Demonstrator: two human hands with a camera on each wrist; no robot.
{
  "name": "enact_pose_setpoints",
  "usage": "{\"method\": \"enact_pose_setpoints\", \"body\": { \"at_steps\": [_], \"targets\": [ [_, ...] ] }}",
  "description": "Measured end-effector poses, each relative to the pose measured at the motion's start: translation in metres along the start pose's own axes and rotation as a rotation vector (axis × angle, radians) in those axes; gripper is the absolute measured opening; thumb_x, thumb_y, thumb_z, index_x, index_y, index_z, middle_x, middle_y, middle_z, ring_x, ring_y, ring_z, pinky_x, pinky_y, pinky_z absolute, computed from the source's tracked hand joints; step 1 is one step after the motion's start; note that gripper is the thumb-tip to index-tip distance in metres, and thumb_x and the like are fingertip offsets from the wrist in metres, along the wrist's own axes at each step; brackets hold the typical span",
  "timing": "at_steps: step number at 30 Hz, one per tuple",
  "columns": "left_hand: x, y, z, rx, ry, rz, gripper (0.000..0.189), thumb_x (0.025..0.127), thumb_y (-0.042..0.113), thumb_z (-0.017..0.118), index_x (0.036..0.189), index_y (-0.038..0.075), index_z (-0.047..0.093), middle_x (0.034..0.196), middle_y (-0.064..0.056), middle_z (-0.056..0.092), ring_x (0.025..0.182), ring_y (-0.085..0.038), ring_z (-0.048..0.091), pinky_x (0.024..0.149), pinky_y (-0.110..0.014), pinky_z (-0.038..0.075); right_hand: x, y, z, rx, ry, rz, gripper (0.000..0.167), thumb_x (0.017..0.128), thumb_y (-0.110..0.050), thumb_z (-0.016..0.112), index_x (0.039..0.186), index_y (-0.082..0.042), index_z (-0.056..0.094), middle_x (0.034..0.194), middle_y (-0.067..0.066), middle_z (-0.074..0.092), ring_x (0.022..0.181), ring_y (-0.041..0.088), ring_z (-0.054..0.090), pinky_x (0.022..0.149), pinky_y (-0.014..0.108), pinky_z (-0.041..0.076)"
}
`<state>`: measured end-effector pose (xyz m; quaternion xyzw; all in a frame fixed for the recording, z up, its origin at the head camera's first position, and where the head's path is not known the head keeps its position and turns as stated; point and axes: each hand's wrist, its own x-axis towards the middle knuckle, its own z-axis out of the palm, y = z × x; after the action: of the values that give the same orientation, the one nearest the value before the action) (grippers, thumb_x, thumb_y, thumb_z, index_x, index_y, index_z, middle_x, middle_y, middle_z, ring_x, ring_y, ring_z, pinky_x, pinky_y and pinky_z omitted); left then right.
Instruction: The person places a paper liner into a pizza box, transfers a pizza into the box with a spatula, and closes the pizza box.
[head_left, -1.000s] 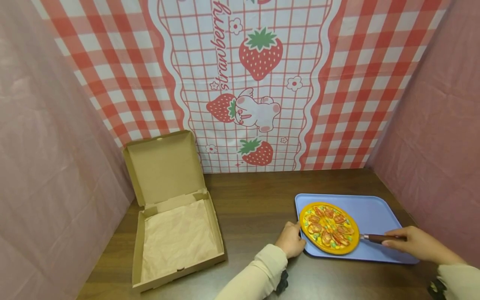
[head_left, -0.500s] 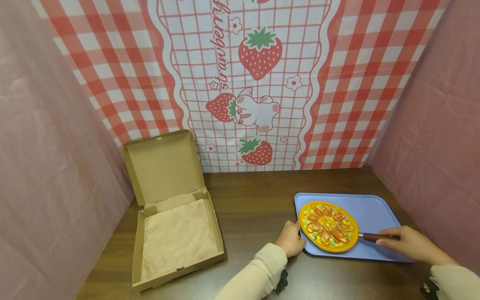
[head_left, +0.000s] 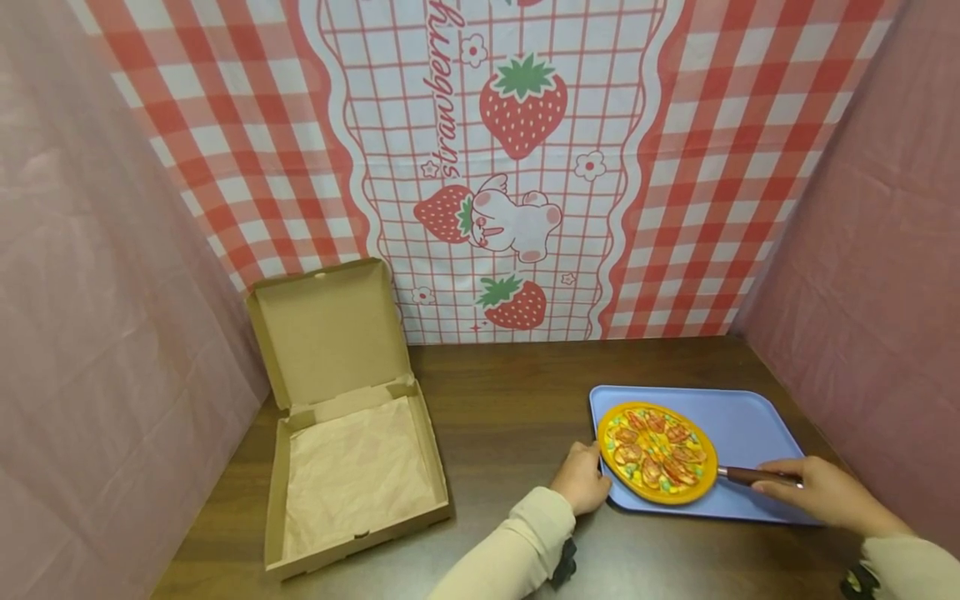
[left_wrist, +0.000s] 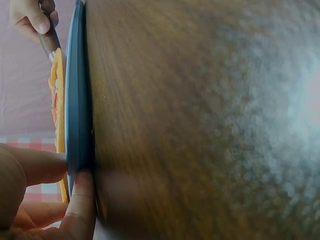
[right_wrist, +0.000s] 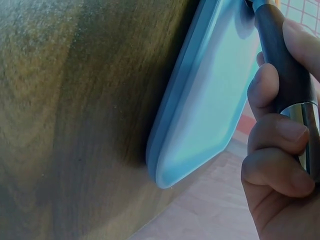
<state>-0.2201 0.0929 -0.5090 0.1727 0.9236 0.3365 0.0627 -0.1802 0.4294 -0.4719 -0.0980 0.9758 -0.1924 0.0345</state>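
A toy pizza (head_left: 657, 454) with an orange crust lies over the left part of a blue tray (head_left: 750, 417). My right hand (head_left: 828, 493) grips the dark brown handle (head_left: 757, 476) of a pizza server; whatever blade it has is hidden beneath the pizza. In the right wrist view the fingers (right_wrist: 275, 172) curl round this handle and its metal end. My left hand (head_left: 581, 479) holds the tray's left rim beside the pizza's edge. Seen from the left wrist, thumb and fingers (left_wrist: 80, 200) pinch that rim.
An open cardboard pizza box (head_left: 431, 500) stands at the left, lid raised, lined with brown paper (head_left: 360, 479). Brown wood table (head_left: 510, 400) lies between box and tray. A checked strawberry cloth (head_left: 517, 192) hangs behind, with pink cloth (head_left: 885, 233) at both sides.
My right hand, with the server, has moved slightly left and stayed about there over the last half second. The left hand keeps its place on the rim.
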Motion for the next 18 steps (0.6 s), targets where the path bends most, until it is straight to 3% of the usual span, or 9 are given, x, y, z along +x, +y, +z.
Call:
{"method": "enact_pose_setpoints", "body": {
  "at_steps": [8, 10, 18],
  "targets": [
    [0.0000, -0.0017, 0.0011, -0.028, 0.010, -0.006, 0.053, 0.085, 0.011, 0.068, 0.136, 0.002, 0.056, 0.102, -0.006, 0.060, 0.088, -0.007, 0.052, 0.083, -0.018, 0.049, -0.0029, 0.0062, 0.0066, -0.019, 0.096, -0.075, 0.033, 0.084, -0.029, 0.076, 0.100, -0.001, 0.076, 0.079, -0.001, 0.072, 0.066, -0.005, 0.042, 0.055, 0.019, 0.036],
    [-0.0002, -0.0021, 0.0015, -0.037, 0.013, -0.007, 0.053, 0.085, 0.011, 0.068, 0.136, 0.003, 0.056, 0.101, -0.005, 0.060, 0.089, -0.006, 0.051, 0.083, -0.017, 0.049, -0.0039, 0.0078, 0.0075, -0.019, 0.121, -0.086, 0.032, 0.083, -0.028, 0.077, 0.099, -0.001, 0.076, 0.083, 0.001, 0.074, 0.068, -0.007, 0.044, 0.056, 0.019, 0.040],
    [-0.0003, -0.0028, 0.0027, -0.051, 0.015, -0.015, 0.054, 0.085, 0.011, 0.067, 0.137, -0.002, 0.054, 0.110, -0.010, 0.061, 0.095, -0.007, 0.054, 0.090, -0.018, 0.049, -0.0067, 0.0072, 0.0066, 0.061, 0.118, -0.054, 0.036, 0.087, -0.025, 0.073, 0.105, 0.006, 0.072, 0.067, -0.010, 0.060, 0.056, -0.005, 0.035, 0.046, 0.019, 0.030]
  ]
}}
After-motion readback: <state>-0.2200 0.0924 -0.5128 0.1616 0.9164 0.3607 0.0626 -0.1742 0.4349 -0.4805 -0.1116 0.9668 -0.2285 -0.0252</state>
